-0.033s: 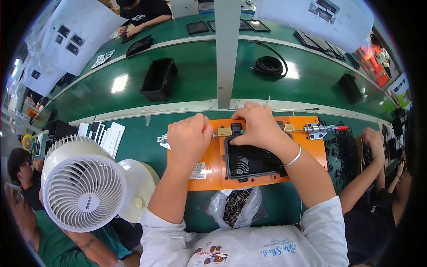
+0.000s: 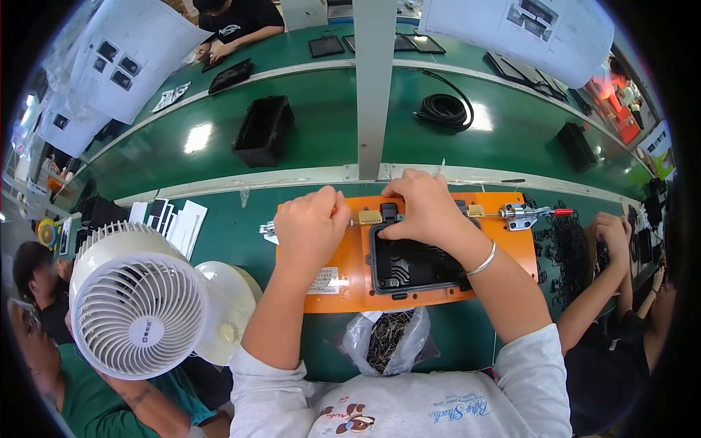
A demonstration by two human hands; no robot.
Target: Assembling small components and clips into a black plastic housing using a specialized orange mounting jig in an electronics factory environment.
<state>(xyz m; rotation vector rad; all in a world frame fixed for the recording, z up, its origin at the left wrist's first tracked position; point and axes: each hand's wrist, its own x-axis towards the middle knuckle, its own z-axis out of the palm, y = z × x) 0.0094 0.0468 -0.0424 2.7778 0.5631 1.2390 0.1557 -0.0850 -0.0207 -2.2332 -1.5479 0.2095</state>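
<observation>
An orange fixture plate (image 2: 343, 285) lies in front of me with a shallow black plastic case (image 2: 412, 266) set on it. My left hand (image 2: 310, 225) is closed round the red handle of a toggle clamp (image 2: 269, 231) at the plate's left end; most of the clamp is hidden by the fist. A brass block (image 2: 370, 217) sits between that fist and the case. My right hand (image 2: 425, 208) grips the far rim of the case, thumb along the inside and fingers beyond it. A second toggle clamp (image 2: 520, 215) with a red tip lies at the plate's right end.
A bag of screws (image 2: 391, 339) rests nearer me. Left stands a white fan (image 2: 142, 314); right, a heap of black parts (image 2: 568, 255) beside a co-worker's arm (image 2: 602, 285). Behind the ledge are a black box (image 2: 264, 131), a coiled cable (image 2: 444, 109) and an upright post (image 2: 371, 95).
</observation>
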